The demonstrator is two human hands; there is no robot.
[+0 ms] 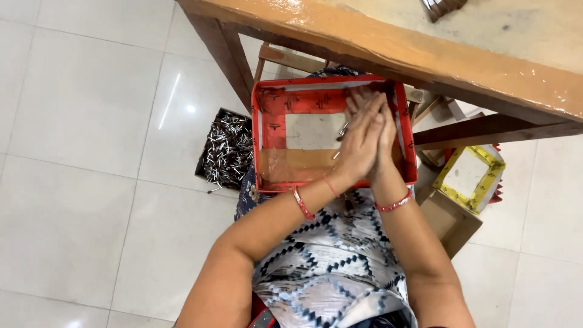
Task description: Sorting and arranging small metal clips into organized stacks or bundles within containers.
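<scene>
While pressed together over red box (273,109), hands (364,143) hide contents (grasp unclear).

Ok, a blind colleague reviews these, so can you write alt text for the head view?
A seated person presses the left hand and right hand together, palm to palm, over a shallow red tray on their lap, below a wooden table. A box of small metal pieces sits on the white tiled floor, and a yellow-rimmed tray lies on the other side.
</scene>
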